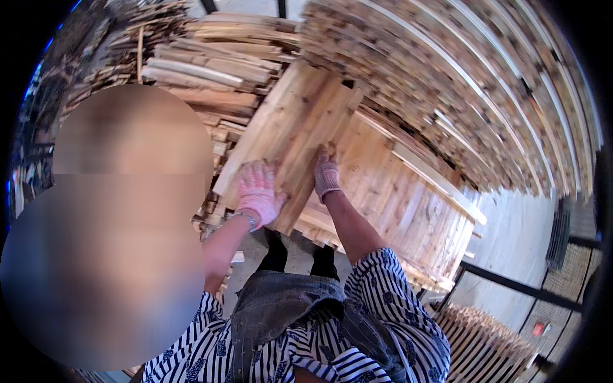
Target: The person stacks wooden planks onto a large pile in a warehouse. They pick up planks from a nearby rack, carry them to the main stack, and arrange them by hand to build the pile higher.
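Observation:
Several wooden planks [300,137] lie side by side in a slanting panel in front of me, running from near my legs to the far stacks. My left hand [258,191], in a pink-and-white knit glove, rests on the panel's near left part with its fingers spread. At its right edge is my right hand [327,172], in a similar glove, fingers mostly stretched forward along the wood. Their tips are dark and slightly blurred. A wider layer of pale boards [396,198] sits to the right of the panel, with a loose narrow strip [434,182] across its far side.
A tall stack of lumber [440,89] rises at the far right. Rough offcuts [198,67] are piled at the far left. A large blurred patch hides the left side. A dark metal rail [511,281] and slatted wood [485,338] stand at the lower right.

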`<action>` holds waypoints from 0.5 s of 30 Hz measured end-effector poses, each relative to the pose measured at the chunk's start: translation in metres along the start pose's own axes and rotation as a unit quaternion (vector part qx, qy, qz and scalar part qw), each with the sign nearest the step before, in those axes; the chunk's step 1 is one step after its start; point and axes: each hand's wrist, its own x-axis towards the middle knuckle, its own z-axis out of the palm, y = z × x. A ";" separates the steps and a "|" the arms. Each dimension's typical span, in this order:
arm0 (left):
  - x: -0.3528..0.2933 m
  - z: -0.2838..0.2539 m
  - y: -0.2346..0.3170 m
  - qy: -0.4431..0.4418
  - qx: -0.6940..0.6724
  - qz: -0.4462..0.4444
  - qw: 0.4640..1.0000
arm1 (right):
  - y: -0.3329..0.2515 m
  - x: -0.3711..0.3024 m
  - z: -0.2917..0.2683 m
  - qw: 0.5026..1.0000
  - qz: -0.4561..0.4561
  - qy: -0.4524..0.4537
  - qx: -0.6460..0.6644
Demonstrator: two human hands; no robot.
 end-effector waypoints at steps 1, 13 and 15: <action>-0.005 -0.001 -0.004 0.006 -0.027 0.008 1.000 | 0.020 0.008 0.005 0.981 -0.067 -0.005 -0.184; -0.028 -0.004 -0.031 0.084 -0.233 0.049 0.968 | 0.036 0.027 -0.031 0.383 -0.218 -0.084 -0.894; -0.059 -0.006 -0.041 0.112 -0.345 0.004 0.932 | 0.033 0.033 -0.032 0.316 -0.229 -0.098 -0.916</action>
